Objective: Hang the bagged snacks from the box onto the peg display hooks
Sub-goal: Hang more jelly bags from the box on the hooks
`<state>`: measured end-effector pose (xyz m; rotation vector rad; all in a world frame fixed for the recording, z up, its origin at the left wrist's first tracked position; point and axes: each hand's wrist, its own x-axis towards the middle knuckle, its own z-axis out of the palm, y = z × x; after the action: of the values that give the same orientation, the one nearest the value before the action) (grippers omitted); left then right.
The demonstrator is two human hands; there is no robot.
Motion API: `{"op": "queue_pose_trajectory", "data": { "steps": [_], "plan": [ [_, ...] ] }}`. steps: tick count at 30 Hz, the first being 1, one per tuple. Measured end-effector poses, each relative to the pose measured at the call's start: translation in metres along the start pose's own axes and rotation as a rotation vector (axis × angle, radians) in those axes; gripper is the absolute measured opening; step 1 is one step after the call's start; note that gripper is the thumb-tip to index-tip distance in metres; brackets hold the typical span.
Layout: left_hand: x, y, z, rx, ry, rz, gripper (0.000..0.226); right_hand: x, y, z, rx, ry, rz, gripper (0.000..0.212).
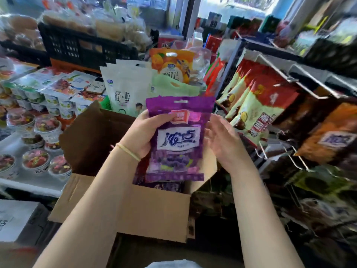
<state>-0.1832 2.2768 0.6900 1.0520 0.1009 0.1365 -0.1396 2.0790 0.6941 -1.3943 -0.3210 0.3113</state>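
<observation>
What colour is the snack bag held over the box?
Purple, with a white label panel; the head view shows the snack bag clearly, gripped by the left hand.

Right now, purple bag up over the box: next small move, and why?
Probably carry the purple bag right toward an empty wire hook. The left hand grips its edge, the right hand is open beside it, and its hang slot at the top is clear, not yet on any hook.
</observation>
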Motion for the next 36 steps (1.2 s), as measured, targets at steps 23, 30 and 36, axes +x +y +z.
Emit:
{"op": "queue_pose_trajectory", "data": {
  "steps": [23, 30, 36],
  "plan": [
    [0.037, -0.163, 0.366, 0.334, 0.064, 0.368, 0.054, -0.081, -0.091, -0.306, -0.007, 0.783, -0.362, 0.033],
    [0.070, -0.183, 0.414, 0.410, 0.173, 0.413, 0.053, -0.049, -0.109, -0.369, -0.327, 0.835, -0.399, 0.049],
    [0.085, -0.185, 0.429, 0.444, 0.250, 0.402, 0.053, -0.025, -0.108, -0.391, -0.341, 0.790, -0.393, 0.052]
  ]
}}
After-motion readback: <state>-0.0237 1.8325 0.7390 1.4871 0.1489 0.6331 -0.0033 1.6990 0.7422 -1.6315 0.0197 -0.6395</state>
